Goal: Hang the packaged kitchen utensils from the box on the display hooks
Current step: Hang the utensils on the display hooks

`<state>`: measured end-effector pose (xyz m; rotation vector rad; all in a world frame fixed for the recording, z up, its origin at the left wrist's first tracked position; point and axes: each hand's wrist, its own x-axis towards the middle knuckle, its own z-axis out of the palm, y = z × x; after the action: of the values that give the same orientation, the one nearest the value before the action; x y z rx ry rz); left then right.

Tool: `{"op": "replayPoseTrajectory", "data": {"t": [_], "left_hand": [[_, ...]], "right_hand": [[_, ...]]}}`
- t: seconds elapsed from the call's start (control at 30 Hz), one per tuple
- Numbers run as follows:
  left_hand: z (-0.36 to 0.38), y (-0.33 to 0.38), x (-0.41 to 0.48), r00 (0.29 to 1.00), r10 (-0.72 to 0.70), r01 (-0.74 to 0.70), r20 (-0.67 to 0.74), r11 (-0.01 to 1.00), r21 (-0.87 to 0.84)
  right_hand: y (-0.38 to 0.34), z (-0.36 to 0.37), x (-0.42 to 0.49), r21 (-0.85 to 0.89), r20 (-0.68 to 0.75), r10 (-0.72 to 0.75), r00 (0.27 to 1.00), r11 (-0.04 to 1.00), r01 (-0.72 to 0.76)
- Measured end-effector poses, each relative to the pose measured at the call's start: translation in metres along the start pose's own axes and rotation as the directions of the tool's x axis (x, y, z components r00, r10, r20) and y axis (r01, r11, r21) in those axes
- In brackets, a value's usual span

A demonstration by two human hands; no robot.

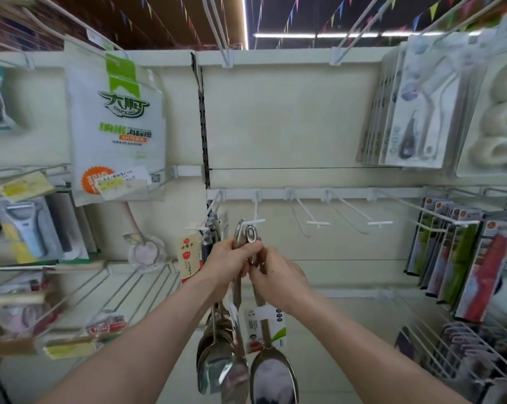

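At the hook [257,221], left hand [232,258] and right hand [279,276] tight around spoon handles [248,233]

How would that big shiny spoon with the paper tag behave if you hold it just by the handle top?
Probably stiff: the spoon looks like polished metal and hangs straight below the right hand. Its wide bowl likely makes it bottom-heavy, so it may swing. The glossy handle could be slippery; the paper tag seems the only floppy part.
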<state>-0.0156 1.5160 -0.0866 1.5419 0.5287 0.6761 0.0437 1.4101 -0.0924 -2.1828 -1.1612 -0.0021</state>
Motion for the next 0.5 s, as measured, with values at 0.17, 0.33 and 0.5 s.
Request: {"op": "replayPoseTrajectory", "data": {"t": [0.17,0.33,0.5], "left_hand": [[0.0015,0.0012,0.0071,1.000,-0.002,0.002,-0.013,1.000,0.015],[0.0003,0.0055,0.0097,1.000,0.006,-0.008,0.021,0.997,0.074],[-0.0041,0.0101,0.0120,0.999,-0.006,0.000,0.045,0.991,0.136]], "right_hand": [[-0.0013,-0.0048,0.0026,0.004,0.016,-0.006,1.000,1.000,0.006],[0.0016,-0.0035,0.0051,0.028,0.037,-0.009,0.999,1.000,0.008],[0.0035,0.0039,0.0107,0.068,0.065,0.024,0.998,0.997,-0.028]]}}
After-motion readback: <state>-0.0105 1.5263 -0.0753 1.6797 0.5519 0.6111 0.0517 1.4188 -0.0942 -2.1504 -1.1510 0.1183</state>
